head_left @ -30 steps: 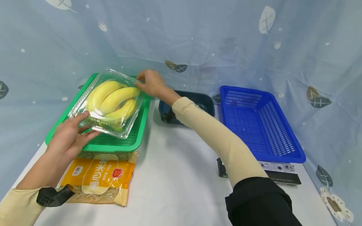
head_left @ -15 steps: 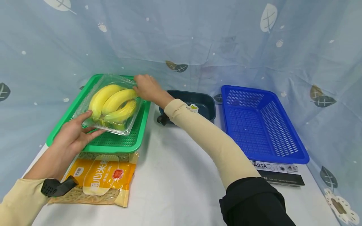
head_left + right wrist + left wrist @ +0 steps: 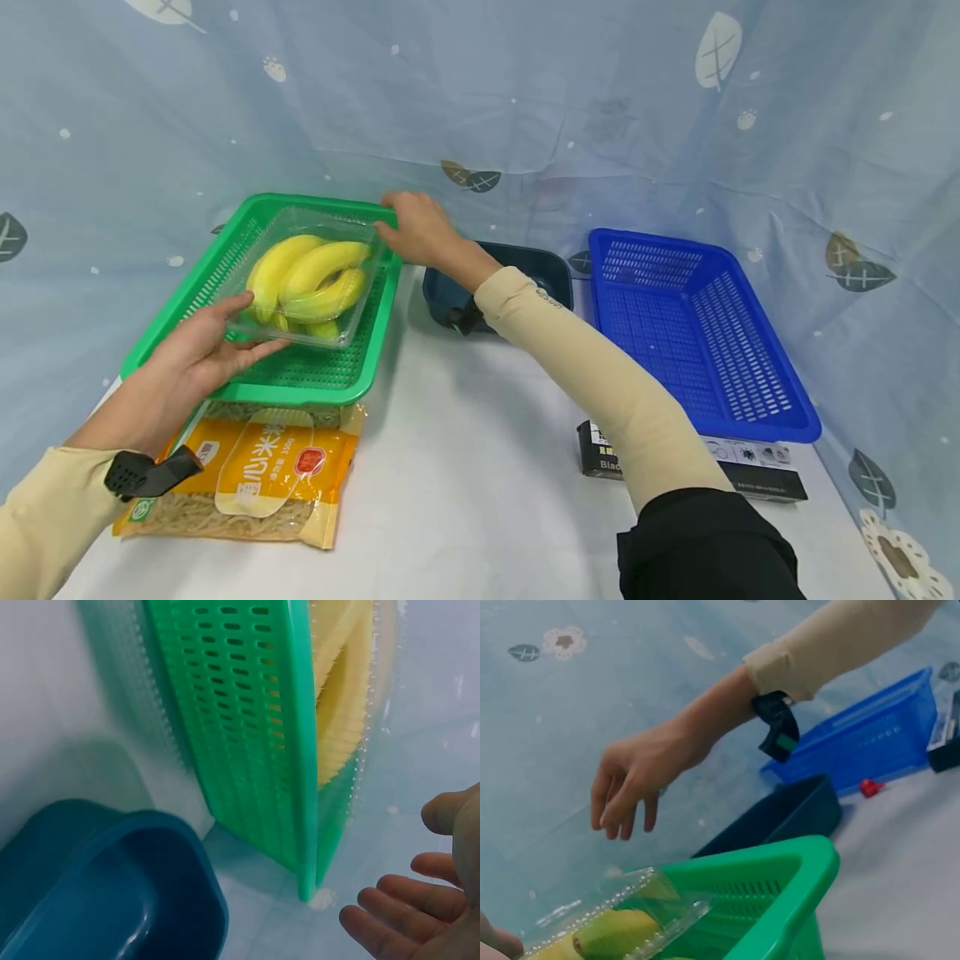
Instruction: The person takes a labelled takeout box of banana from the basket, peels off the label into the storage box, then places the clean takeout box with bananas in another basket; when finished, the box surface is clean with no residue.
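Observation:
A clear plastic box of bananas (image 3: 311, 283) lies tilted within the green basket (image 3: 365, 350). My left hand (image 3: 198, 346) grips its near left corner, thumb on one side and fingers on the other. My right hand (image 3: 423, 229) is off the box, above the basket's far right corner. In the left wrist view the right hand (image 3: 641, 776) hangs with loosely bent fingers holding nothing. The right wrist view shows that hand (image 3: 427, 900) with fingers apart, beside the green basket (image 3: 240, 735) and the bananas (image 3: 341, 697) inside it.
A dark blue bin (image 3: 543, 271) stands right of the green basket, partly behind my right forearm. Farther right is a blue basket (image 3: 652, 333), with a black pasta box (image 3: 761, 479) at its near edge. An orange noodle packet (image 3: 258, 475) lies before the green basket.
The box of bananas has come down lower into the green basket. My right hand has let go of its far right edge and shifted slightly right; the left hand stays at its corner.

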Available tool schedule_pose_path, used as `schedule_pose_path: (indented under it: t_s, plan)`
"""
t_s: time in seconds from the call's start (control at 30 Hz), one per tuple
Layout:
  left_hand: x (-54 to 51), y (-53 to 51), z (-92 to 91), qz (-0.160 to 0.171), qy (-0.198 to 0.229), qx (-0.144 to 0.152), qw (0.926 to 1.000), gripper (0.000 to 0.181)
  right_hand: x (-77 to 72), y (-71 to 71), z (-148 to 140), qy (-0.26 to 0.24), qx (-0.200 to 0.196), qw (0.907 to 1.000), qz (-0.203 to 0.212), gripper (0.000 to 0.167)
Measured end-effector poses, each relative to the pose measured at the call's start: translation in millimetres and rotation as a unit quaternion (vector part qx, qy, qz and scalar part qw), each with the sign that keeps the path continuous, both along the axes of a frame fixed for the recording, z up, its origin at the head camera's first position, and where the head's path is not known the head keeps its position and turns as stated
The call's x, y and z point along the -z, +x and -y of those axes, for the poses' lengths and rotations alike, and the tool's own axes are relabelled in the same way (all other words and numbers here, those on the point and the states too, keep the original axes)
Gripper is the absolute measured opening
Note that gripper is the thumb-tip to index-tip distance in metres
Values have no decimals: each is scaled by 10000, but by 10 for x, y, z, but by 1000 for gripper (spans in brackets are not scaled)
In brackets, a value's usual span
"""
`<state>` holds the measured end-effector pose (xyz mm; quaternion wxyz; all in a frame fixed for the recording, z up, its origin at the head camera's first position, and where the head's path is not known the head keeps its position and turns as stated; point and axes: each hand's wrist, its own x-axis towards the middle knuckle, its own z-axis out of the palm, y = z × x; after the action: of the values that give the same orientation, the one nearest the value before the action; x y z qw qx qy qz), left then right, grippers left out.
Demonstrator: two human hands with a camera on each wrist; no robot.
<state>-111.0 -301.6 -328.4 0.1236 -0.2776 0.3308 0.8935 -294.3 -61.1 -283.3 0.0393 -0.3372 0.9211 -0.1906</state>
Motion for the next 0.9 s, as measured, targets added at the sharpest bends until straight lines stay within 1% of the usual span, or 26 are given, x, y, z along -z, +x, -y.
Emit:
schedule_pose_path:
  t_s: [0.1, 0.17, 0.23, 0.4, 0.53, 0.67, 0.8, 0.9]
  plan:
    - [6, -41, -6, 88, 41, 92, 9999, 84, -11, -4, -90, -83, 30, 9997, -221, 49]
    - [15, -68, -11, 95, -6, 178, 9998, 85, -18, 2, -145, -176, 44, 9992, -359, 48]
    - [32, -88, -10, 136, -11, 227, 9996, 85, -21, 16, -195, -239, 48, 9989, -411, 47]
    - [96, -57, 80, 277, 32, 164, 9995, 85, -30, 84, -231, -180, -144, 9986, -476, 47]
    - [128, -21, 154, 290, 156, 93, 9994, 87, -63, 126, -271, -160, -254, 9977, -604, 48]
    - [103, 10, 205, 234, 191, 148, 9994, 91, -72, 132, -349, -229, -322, 9969, -681, 50]
    - [42, 30, 262, 131, 150, 242, 9995, 97, -53, 129, -433, -243, -309, 9970, -661, 52]
    - [0, 65, 296, 101, 235, 231, 9994, 99, -46, 145, -502, -296, -379, 9967, -652, 52]
